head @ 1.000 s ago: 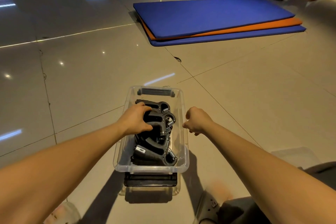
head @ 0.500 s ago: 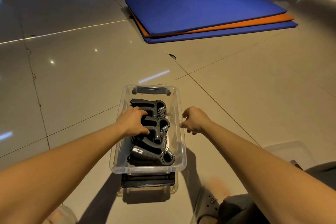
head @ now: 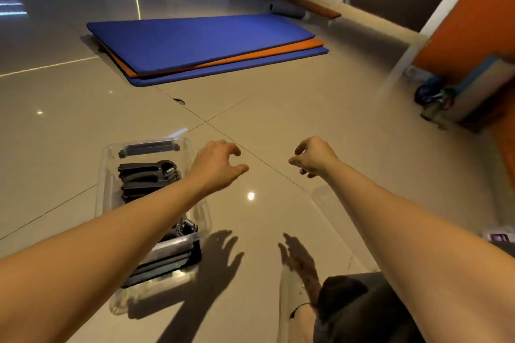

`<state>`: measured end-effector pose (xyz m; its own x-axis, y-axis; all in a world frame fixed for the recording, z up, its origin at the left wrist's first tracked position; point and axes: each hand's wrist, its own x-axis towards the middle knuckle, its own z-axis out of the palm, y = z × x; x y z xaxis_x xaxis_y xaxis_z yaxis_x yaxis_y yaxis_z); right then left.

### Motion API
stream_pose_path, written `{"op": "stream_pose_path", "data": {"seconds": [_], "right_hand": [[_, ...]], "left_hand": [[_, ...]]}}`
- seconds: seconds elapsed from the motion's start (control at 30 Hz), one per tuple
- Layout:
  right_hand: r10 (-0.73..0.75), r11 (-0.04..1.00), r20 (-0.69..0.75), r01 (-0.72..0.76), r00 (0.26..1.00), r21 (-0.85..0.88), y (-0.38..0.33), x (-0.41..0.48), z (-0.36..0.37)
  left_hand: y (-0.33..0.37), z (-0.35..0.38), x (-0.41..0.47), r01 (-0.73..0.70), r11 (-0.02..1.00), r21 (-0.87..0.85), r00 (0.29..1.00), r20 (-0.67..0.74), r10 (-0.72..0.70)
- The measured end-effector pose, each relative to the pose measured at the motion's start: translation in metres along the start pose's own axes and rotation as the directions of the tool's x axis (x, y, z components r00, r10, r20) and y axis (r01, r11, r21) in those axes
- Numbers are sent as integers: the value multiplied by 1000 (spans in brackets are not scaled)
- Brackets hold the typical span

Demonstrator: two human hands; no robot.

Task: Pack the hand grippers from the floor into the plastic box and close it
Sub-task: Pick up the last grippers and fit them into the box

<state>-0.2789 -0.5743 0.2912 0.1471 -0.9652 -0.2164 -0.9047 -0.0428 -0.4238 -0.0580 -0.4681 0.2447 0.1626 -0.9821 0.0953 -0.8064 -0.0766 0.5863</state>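
Note:
A clear plastic box [head: 103,175] stands open on the tiled floor at the lower left, with several black hand grippers [head: 145,175] stacked inside it. My left forearm crosses over the box and hides its middle. My left hand [head: 216,164] hovers just right of the box, fingers curled apart, holding nothing. My right hand [head: 315,157] hangs further right over bare floor, fingers loosely spread and empty. A clear lid [head: 331,210] lies flat on the floor under my right forearm, partly hidden by it.
Stacked blue and orange mats [head: 206,47] lie on the floor ahead. An orange wall and a low box with a blue object [head: 457,97] stand at the right. My knee and dark shorts [head: 351,312] fill the lower right.
My left hand has let go of the grippers and lifted out of the box to the right. My right hand moved right, away from the rim. The view swung right.

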Motion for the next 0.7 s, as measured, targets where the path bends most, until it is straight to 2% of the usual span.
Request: {"op": "stream_pose_path", "data": {"seconds": [0.13, 0.37, 0.53, 0.7], "right_hand": [[141, 990, -47, -141, 989, -13, 65, 0, -15], [344, 927, -36, -346, 938, -144, 231, 27, 17], [346, 924, 12, -339, 938, -174, 327, 67, 47], [331, 936, 41, -322, 943, -143, 376, 118, 73]], "left_hand": [[53, 45, 4, -80, 997, -12, 986, 144, 81], [91, 182, 50, -69, 997, -22, 935, 346, 73], [103, 273, 101, 3, 1000, -21, 890, 456, 7], [108, 337, 149, 78, 996, -36, 809, 586, -42]]}}
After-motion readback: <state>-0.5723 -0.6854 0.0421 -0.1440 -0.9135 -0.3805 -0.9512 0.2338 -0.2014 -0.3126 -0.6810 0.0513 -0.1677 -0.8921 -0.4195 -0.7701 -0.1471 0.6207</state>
